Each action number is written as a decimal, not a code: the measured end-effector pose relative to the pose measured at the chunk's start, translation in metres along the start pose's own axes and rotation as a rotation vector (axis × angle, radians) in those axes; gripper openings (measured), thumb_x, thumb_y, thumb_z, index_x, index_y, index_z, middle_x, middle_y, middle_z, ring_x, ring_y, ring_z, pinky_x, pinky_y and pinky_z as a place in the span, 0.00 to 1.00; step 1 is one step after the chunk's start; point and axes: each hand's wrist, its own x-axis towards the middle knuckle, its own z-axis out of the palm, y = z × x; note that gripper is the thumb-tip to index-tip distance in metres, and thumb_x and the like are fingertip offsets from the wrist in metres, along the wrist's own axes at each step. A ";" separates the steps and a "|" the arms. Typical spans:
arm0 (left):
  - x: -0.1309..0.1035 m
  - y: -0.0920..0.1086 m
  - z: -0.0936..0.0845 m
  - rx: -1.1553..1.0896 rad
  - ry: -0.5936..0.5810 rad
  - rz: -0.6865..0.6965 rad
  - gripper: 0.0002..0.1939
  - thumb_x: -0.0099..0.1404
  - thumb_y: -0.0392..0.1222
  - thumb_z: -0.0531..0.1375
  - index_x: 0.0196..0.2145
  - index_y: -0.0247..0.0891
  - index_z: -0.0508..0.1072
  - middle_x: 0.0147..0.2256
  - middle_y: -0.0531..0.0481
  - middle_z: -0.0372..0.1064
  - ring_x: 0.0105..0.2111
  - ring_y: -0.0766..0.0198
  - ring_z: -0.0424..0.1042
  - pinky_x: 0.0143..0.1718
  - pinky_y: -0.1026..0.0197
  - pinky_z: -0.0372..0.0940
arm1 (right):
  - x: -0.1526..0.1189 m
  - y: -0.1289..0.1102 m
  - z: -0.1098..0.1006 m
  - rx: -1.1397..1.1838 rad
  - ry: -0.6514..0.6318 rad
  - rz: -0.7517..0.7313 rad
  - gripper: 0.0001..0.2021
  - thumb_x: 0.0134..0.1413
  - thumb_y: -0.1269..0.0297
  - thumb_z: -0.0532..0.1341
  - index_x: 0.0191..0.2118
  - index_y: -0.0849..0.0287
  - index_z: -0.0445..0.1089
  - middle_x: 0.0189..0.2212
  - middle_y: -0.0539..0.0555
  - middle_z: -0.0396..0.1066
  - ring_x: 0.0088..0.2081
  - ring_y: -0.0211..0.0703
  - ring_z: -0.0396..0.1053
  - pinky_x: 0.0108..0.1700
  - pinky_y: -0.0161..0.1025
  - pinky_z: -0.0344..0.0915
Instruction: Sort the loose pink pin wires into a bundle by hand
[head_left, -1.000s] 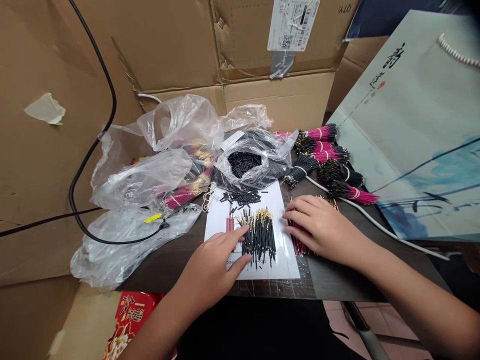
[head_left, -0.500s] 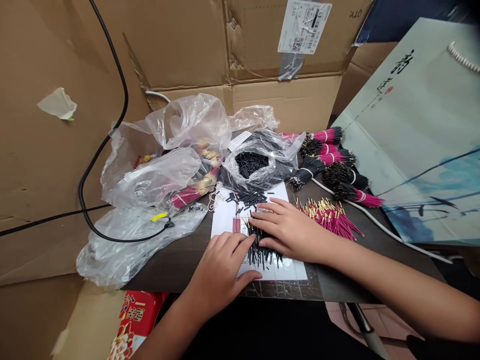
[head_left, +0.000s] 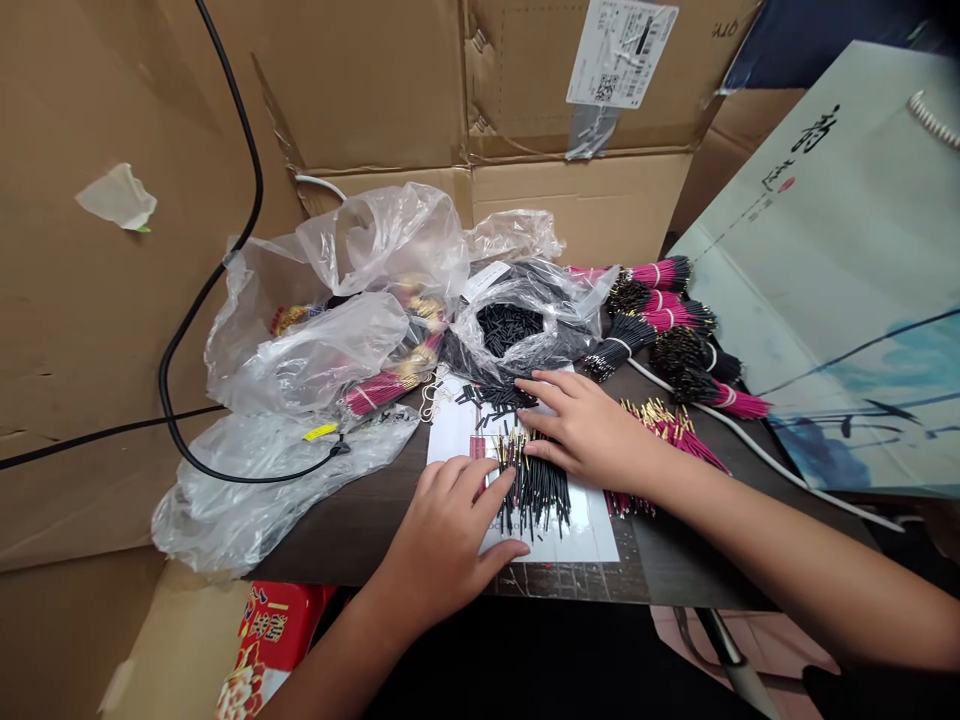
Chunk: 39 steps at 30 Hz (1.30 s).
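A loose row of thin black wires with gold-coloured metal tips (head_left: 536, 500) lies on a white paper sheet (head_left: 600, 540). My left hand (head_left: 454, 520) rests at the left side of the row, its index fingertip touching the wires and its thumb held apart. Over the upper right of the row my right hand (head_left: 581, 425) is spread, palm down. Its fingertips reach between the gold tips and a scatter of short black tubes (head_left: 491, 405); whether they touch the tubes I cannot tell. Neither hand grips anything visible.
An opened plastic bag of black tubes (head_left: 510, 328) stands behind the paper. Loose pink wires (head_left: 667, 430) lie beyond my right forearm, with tied wire bundles (head_left: 667, 318) further back. Clear bags (head_left: 315, 350) and a black cable (head_left: 169, 380) fill the left; a paper bag (head_left: 862, 280) stands right.
My right hand has moved slightly up and right, uncovering more of the black wires and their gold tips. My left hand has barely moved. The whole view has shifted a little.
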 end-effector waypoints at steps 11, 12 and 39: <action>0.003 -0.004 0.000 0.001 0.014 0.027 0.34 0.68 0.63 0.60 0.60 0.34 0.68 0.55 0.36 0.69 0.53 0.43 0.66 0.54 0.40 0.62 | 0.010 -0.005 -0.001 -0.006 0.026 -0.042 0.20 0.68 0.51 0.58 0.55 0.55 0.77 0.67 0.66 0.61 0.67 0.66 0.58 0.64 0.63 0.60; 0.003 -0.004 0.000 0.001 0.011 0.027 0.34 0.68 0.63 0.60 0.61 0.35 0.68 0.56 0.37 0.69 0.54 0.43 0.66 0.54 0.40 0.62 | 0.011 -0.005 -0.002 -0.015 0.034 -0.034 0.20 0.68 0.51 0.58 0.55 0.56 0.77 0.67 0.66 0.61 0.66 0.66 0.59 0.64 0.63 0.61; 0.024 -0.011 -0.013 0.142 -0.076 0.018 0.52 0.58 0.76 0.60 0.70 0.41 0.57 0.68 0.37 0.57 0.60 0.39 0.60 0.59 0.34 0.48 | -0.031 0.007 -0.005 0.173 0.053 0.052 0.16 0.69 0.66 0.57 0.58 0.62 0.72 0.52 0.60 0.77 0.54 0.53 0.74 0.64 0.60 0.64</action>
